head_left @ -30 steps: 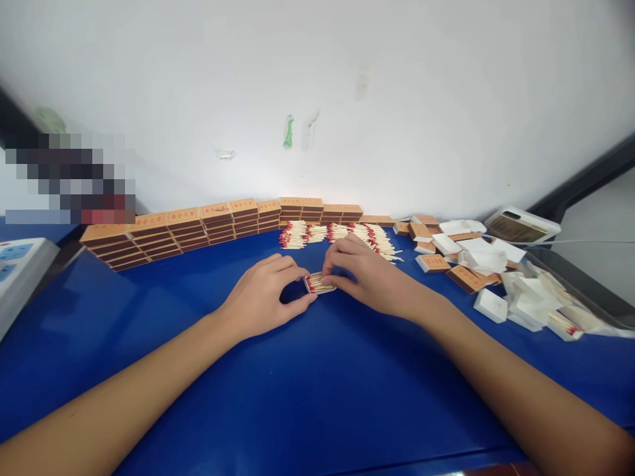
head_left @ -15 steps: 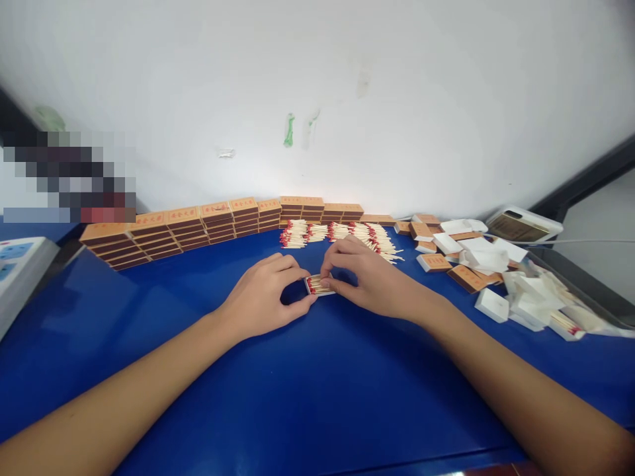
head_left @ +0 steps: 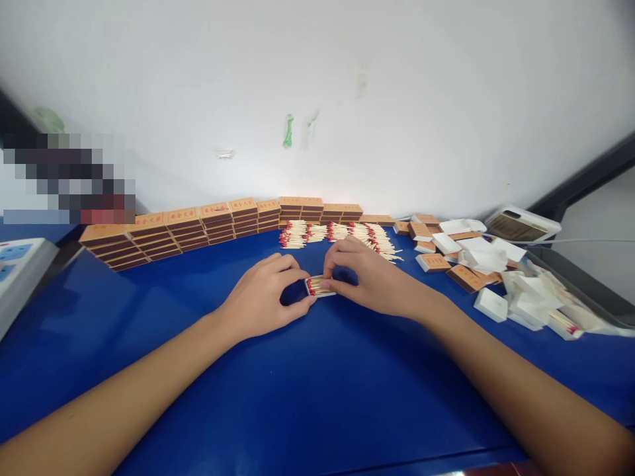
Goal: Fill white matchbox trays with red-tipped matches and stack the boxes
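A small white matchbox tray (head_left: 327,295) lies on the blue tabletop in front of me, with red-headed matches (head_left: 313,284) side by side in it. My left hand (head_left: 262,294) grips the tray's left end between thumb and forefinger. Over its right part, my right hand (head_left: 370,281) has thumb and fingertips pinched together on the matches; that end of the tray is hidden behind the fingers. Just behind the hands are heaps of loose matches (head_left: 342,233), their red heads mostly to the left.
Stacked orange matchboxes (head_left: 183,228) line the wall from the left to the middle. At right, white trays (head_left: 492,305) and orange sleeves (head_left: 465,278) lie jumbled beside a dark bin (head_left: 580,284) and a phone (head_left: 518,225). A white box (head_left: 24,271) stands far left.
The right fingertips have shifted very slightly on the matches in the tray. My left hand and the tray stay in place.
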A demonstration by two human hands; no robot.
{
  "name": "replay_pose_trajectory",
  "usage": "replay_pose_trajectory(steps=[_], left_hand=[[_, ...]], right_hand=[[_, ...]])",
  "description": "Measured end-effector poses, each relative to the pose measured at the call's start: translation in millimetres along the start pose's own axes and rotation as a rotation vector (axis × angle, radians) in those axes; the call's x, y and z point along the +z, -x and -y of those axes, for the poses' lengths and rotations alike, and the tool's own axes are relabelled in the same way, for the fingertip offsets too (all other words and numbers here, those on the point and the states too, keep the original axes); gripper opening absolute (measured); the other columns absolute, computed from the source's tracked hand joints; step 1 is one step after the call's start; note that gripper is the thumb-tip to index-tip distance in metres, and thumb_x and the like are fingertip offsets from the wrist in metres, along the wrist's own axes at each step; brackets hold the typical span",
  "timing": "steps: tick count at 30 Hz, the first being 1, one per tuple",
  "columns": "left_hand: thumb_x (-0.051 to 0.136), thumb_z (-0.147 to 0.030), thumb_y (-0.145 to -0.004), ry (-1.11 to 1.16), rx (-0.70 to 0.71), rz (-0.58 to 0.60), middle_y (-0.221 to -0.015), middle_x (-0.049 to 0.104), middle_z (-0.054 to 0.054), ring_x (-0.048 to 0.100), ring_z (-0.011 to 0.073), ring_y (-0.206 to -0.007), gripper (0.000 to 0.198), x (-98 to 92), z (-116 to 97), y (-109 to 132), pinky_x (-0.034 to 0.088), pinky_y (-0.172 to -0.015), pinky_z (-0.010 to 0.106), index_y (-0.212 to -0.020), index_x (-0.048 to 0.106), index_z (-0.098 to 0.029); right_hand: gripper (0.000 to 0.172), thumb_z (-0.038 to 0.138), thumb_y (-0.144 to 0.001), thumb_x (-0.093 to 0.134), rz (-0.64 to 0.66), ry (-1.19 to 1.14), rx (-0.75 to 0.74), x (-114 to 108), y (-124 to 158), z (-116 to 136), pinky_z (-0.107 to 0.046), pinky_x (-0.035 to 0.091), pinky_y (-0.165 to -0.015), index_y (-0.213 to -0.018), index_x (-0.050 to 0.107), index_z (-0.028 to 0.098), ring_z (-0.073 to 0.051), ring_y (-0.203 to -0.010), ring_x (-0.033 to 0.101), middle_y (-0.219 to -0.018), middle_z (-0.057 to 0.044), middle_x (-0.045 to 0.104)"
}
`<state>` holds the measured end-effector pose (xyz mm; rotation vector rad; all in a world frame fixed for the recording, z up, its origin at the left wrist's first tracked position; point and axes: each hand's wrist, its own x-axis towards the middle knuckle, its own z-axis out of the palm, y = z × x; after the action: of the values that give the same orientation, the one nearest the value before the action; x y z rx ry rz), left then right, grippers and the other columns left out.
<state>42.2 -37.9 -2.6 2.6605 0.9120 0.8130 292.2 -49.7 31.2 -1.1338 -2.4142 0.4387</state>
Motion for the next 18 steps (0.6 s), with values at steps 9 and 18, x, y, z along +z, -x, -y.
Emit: replay_pose_trajectory(steps=[9,18], left_hand=[[0.07,-0.038,-0.099,-0.005,0.003,-0.012,-0.105,0.071,0.008,0.066,0.0228,-0.092,0.026,0.5,0.3,0.4,0.056,-0.081,0.039,-0.117,0.077,-0.02],[0.07,-0.038,-0.099,-0.008,-0.003,-0.001,-0.105,0.071,0.007,0.066,0.0226,-0.092,0.027,0.1,-0.2,0.2,0.056,-0.081,0.039,-0.117,0.077,-0.02]], right_hand=[[0.015,0.029,-0.098,0.062,-0.311,0.333,0.132,-28.3,1.1,-58.9,-0.043,0.045,-0.083,-0.084,0.064,0.022,-0.03,-0.093,0.059,-0.087,-0.01,0.069],[0.018,0.029,-0.099,0.061,-0.271,0.429,0.175,-30.3,4.1,-78.1,-0.041,0.044,-0.082,-0.084,0.067,0.021,-0.03,-0.093,0.058,-0.089,-0.011,0.069]])
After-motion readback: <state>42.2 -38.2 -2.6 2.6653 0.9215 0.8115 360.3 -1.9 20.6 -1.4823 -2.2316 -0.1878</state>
